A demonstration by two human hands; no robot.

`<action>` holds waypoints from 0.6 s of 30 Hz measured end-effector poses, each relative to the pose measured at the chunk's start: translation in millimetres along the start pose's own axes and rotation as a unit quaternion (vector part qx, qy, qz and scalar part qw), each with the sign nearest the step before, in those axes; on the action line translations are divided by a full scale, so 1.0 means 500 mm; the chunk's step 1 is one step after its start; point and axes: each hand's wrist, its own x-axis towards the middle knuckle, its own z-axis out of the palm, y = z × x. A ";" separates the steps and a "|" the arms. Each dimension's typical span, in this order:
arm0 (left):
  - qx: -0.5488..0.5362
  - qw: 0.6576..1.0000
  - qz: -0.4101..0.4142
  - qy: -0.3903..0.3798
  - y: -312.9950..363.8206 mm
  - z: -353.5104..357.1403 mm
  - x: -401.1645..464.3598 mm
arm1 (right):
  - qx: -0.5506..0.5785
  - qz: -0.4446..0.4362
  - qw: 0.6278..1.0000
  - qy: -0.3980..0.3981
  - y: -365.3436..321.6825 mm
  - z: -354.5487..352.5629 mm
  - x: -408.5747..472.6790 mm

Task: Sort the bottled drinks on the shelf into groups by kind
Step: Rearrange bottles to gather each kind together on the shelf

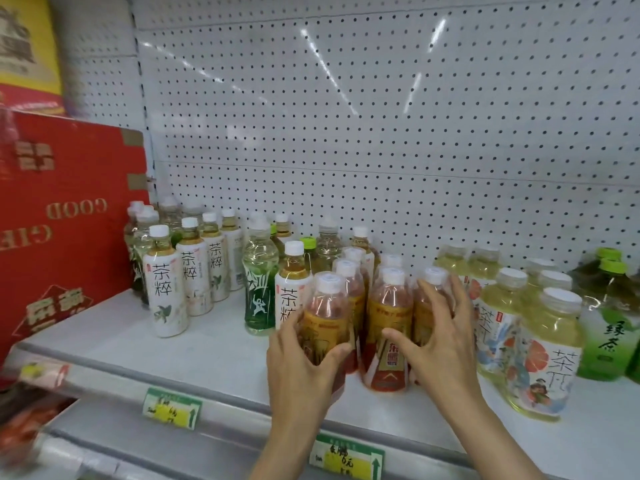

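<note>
Apparently left hand (300,355) grips orange bottle (323,317), near shelf edge (221,403)

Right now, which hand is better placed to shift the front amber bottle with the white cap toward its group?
Left hand: probably best, since it already grips the front amber white-capped bottle; the right hand is at the neighbouring bottles.

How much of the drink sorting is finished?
About half. White-labelled tea bottles line up on the left and pale fruit-tea bottles on the right. The left hand grips an orange-labelled bottle among its kind. Behind, green-capped bottles remain mixed in.
</note>
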 end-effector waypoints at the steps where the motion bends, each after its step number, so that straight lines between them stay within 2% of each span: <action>1: -0.013 1.000 0.002 -0.006 -0.002 -0.007 0.002 | 0.002 0.002 1.000 0.002 -0.006 0.000 -0.001; 5: -0.032 0.997 0.015 -0.064 -0.023 -0.029 0.016 | -0.020 0.039 0.999 0.024 -0.054 0.012 -0.008; 7: -0.042 0.995 0.027 -0.087 -0.025 -0.040 0.016 | -0.015 0.007 0.997 0.072 -0.101 0.024 -0.017; 9: -0.061 0.995 0.036 -0.074 -0.025 -0.062 0.026 | 0.029 -0.042 0.994 0.100 -0.156 0.039 -0.030; 12: -0.108 0.994 0.015 -0.020 -0.029 -0.100 0.092 | 0.036 -0.062 0.996 0.044 -0.216 0.069 -0.042; 15: -0.122 0.987 -0.016 -0.106 -0.037 -0.110 0.176 | 0.024 -0.018 0.998 -0.052 -0.237 0.093 -0.052; 18: -0.114 0.976 -0.015 -0.187 -0.051 -0.100 0.205 | 0.029 0.006 0.999 -0.019 -0.246 0.101 -0.059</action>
